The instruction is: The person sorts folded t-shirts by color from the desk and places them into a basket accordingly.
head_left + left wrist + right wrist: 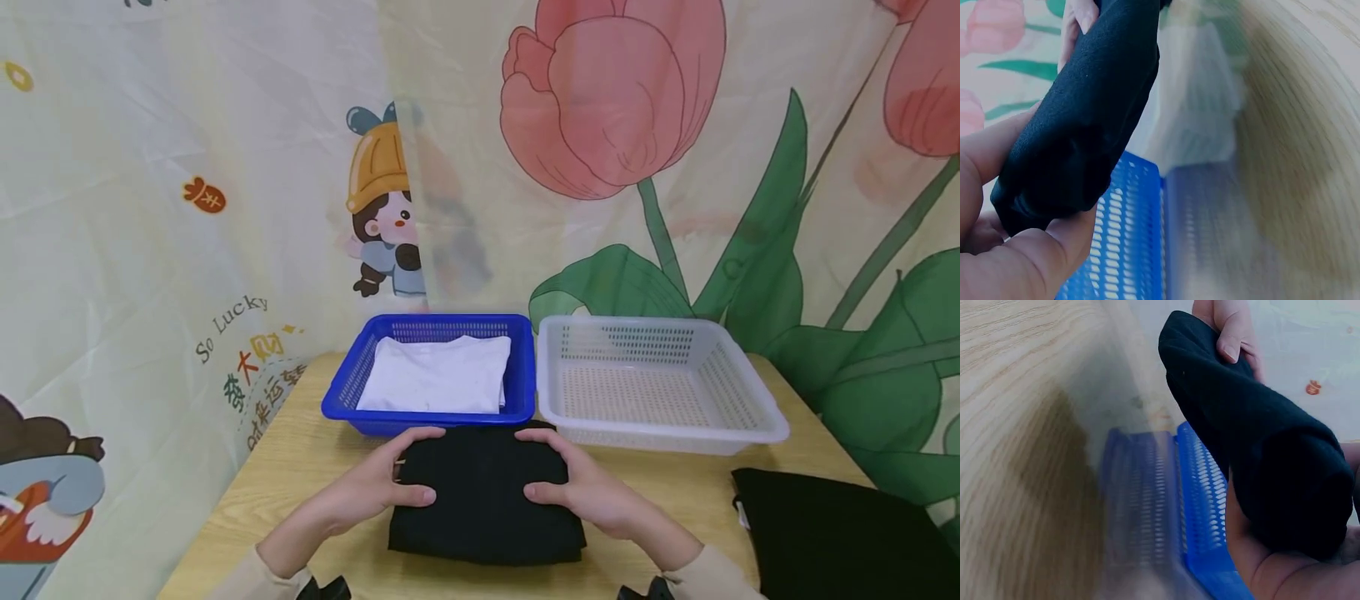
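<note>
A folded black garment is held between both hands in front of the blue basket, its far edge overlapping the basket's front in the head view. My left hand grips its left side, thumb on the near face and fingers around the end. On the opposite side my right hand grips it the same way. Both wrist views show the bundle raised off the wooden table, thick and rolled-looking at its ends. A folded white cloth lies inside the blue basket.
A white perforated basket stands right beside the blue one. Another black garment with a small white tag lies at the table's right edge. Behind the wooden table hangs a printed curtain with tulips.
</note>
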A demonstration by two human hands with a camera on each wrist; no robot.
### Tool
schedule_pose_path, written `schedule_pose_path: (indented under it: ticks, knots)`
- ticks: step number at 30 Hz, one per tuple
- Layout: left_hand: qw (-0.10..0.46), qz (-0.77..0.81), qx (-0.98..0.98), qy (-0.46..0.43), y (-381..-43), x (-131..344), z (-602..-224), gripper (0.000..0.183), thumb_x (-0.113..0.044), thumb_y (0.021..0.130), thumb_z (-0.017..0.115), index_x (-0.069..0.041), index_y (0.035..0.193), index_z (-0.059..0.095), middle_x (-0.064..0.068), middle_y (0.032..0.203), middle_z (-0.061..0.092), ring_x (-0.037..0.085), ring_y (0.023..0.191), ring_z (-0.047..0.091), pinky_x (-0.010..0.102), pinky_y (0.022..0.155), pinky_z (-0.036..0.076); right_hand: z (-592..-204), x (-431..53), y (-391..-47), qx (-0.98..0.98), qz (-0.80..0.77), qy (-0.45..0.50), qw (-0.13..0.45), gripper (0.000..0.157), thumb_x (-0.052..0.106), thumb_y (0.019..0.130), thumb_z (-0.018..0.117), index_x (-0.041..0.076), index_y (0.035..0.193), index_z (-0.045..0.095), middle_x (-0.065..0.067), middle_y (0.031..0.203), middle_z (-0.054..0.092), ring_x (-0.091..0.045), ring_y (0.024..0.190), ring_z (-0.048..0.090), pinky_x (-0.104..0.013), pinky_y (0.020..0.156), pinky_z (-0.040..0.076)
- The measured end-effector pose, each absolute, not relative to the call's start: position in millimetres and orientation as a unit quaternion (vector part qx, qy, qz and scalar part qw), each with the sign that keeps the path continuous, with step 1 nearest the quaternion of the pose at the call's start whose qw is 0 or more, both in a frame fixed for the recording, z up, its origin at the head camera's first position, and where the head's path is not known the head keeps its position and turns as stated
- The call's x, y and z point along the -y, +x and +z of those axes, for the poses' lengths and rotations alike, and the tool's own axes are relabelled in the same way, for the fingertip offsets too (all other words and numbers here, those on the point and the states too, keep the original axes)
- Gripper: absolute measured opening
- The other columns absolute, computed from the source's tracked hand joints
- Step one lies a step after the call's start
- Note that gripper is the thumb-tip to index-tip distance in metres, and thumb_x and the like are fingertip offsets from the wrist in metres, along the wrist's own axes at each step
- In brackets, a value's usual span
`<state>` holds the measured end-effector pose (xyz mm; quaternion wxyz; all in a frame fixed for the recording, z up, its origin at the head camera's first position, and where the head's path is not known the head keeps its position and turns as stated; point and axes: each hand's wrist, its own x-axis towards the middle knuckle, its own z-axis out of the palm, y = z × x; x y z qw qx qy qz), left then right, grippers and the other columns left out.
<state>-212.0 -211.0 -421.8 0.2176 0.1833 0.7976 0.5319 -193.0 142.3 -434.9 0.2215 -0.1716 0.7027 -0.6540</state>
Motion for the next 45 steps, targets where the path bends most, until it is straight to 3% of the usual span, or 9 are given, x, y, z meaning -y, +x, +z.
schedule_pose_path:
  ticks: [10,14,19,22,26,37,40,43,45]
  knots:
    - [0.217,0.540,-0.788,0.198,-208,190,-400,0.074,-0.028,0.095,0.083,-0.029,0.159,0.045,0.009,0.163,0.043,0.039,0.153,0.033,0.074,0.121,0.021,-411,-168,-188,-0.699,-0.654,-0.182,0.226,0.072,0.015,0.100,0.076,0.018,0.161,0.039,-0.017,0.150,0.054,-0.030,0.126,0.064,-0.042,0.101,0.057]
    - [0.216,0.551,-0.779,0.210,-213,179,-387,0.076,-0.026,0.096,0.083,-0.026,0.160,0.043,0.012,0.158,0.049,0.036,0.148,0.044,0.069,0.122,0.027,-400,-180,-194,-0.681,-0.670,-0.182,0.235,0.073,0.012,0.101,0.075,0.018,0.163,0.036,-0.019,0.153,0.052,-0.031,0.127,0.064,-0.045,0.099,0.059]
    - [0.201,0.558,-0.775,0.217,-226,159,-374,0.076,-0.025,0.095,0.083,-0.029,0.160,0.043,0.009,0.160,0.046,0.034,0.151,0.039,0.067,0.126,0.019,-385,-202,-206,-0.684,-0.668,-0.179,0.233,0.076,0.012,0.102,0.073,0.019,0.165,0.031,-0.021,0.156,0.049,-0.034,0.126,0.066,-0.050,0.097,0.060]
    - [0.201,0.570,-0.765,0.223,-239,144,-372,0.077,-0.022,0.094,0.084,-0.030,0.159,0.044,0.007,0.159,0.048,0.035,0.149,0.042,0.061,0.123,0.032,-378,-217,-214,-0.694,-0.660,-0.181,0.223,0.076,0.011,0.103,0.072,0.020,0.165,0.030,-0.021,0.156,0.048,-0.033,0.125,0.067,-0.050,0.097,0.060]
    - [0.203,0.592,-0.745,0.230,-258,123,-371,0.077,-0.016,0.094,0.083,-0.029,0.159,0.043,0.009,0.150,0.057,0.033,0.136,0.057,0.047,0.104,0.056,-374,-237,-225,-0.703,-0.654,-0.188,0.207,0.075,0.009,0.103,0.070,0.020,0.166,0.029,-0.021,0.156,0.047,-0.031,0.125,0.067,-0.050,0.096,0.060]
    - [0.203,0.625,-0.716,0.234,-301,56,-364,0.079,-0.004,0.095,0.080,-0.029,0.160,0.043,0.009,0.149,0.058,0.028,0.130,0.062,0.045,0.101,0.058,-372,-297,-258,-0.744,-0.631,-0.172,0.141,0.072,0.006,0.104,0.067,0.016,0.165,0.030,-0.013,0.153,0.048,-0.020,0.125,0.066,-0.039,0.098,0.060]
    - [0.192,0.622,-0.722,0.235,-310,38,-365,0.080,-0.004,0.094,0.081,-0.029,0.160,0.044,0.007,0.149,0.058,0.026,0.130,0.062,0.043,0.103,0.056,-370,-314,-265,-0.774,-0.599,-0.166,0.119,0.072,0.010,0.104,0.068,0.016,0.165,0.031,-0.014,0.160,0.040,-0.025,0.141,0.051,-0.042,0.110,0.051]
    - [0.188,0.632,-0.715,0.234,-319,19,-367,0.080,-0.002,0.093,0.081,-0.027,0.160,0.045,0.008,0.147,0.059,0.027,0.130,0.061,0.045,0.104,0.056,-370,-333,-271,-0.802,-0.567,-0.156,0.099,0.071,0.013,0.104,0.070,0.016,0.165,0.033,-0.016,0.168,0.023,-0.037,0.157,0.017,-0.060,0.123,0.027]
    - [0.189,0.637,-0.711,0.231,-324,5,-369,0.080,-0.002,0.092,0.082,-0.027,0.159,0.046,0.009,0.147,0.059,0.028,0.130,0.062,0.045,0.104,0.055,-372,-347,-275,-0.815,-0.552,-0.149,0.090,0.072,0.015,0.104,0.070,0.016,0.165,0.032,-0.018,0.171,0.009,-0.044,0.158,-0.002,-0.072,0.120,0.017]
